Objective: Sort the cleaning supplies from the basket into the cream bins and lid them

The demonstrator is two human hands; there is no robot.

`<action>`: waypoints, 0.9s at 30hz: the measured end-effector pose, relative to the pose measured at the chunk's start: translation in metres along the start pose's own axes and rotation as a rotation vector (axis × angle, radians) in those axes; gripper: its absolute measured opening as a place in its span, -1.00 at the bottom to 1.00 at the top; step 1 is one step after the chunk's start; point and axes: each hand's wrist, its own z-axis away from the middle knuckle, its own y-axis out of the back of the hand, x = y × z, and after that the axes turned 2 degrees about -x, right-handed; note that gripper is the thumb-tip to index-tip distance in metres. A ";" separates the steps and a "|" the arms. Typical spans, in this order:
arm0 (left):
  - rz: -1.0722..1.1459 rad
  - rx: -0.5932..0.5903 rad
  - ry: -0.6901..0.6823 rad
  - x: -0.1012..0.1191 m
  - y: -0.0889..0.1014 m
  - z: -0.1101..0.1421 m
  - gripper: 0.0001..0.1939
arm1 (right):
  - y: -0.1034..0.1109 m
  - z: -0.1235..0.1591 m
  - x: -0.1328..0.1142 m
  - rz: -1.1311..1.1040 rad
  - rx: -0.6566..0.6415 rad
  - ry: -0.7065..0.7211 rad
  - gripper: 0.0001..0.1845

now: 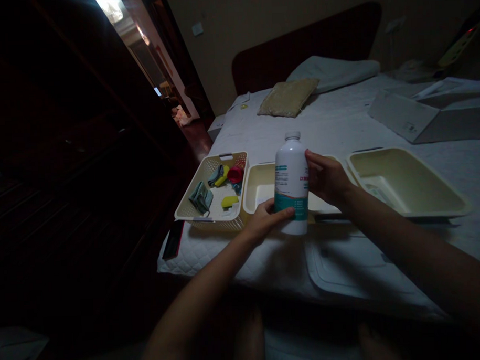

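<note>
A white bottle (290, 173) with a teal lower label and a white screw cap is held upright in both hands, above the front of the bed. My left hand (268, 221) grips its lower part, thumb across the teal band. Higher up, my right hand (326, 177) holds the right side, its far fingers hidden behind the bottle. Behind the bottle stands a cream bin (259, 182), partly covered by it. A perforated basket (208, 165) to the left contains folded cloths (201, 197), yellow pieces (229, 201) and a red round item (235, 174).
At right is another cream bin (424, 168) with a small packet inside. A pale lid (345, 271) lies at the bed's front edge. A dark flat object (173, 239) rests at the left corner. Farther back are a cushion (288, 97) and a white box (405, 114).
</note>
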 end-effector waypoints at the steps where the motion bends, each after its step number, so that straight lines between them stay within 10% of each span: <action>1: -0.031 0.038 -0.016 0.000 0.000 0.000 -0.35 | 0.002 -0.002 0.000 0.021 -0.011 -0.007 -0.63; 8: -0.442 0.270 -0.125 -0.004 0.003 0.001 -0.44 | 0.011 -0.010 0.007 0.272 -0.006 -0.037 -0.45; 27: -0.605 0.298 -0.168 -0.010 0.004 0.001 -0.42 | 0.009 -0.005 0.005 0.259 0.071 -0.055 -0.51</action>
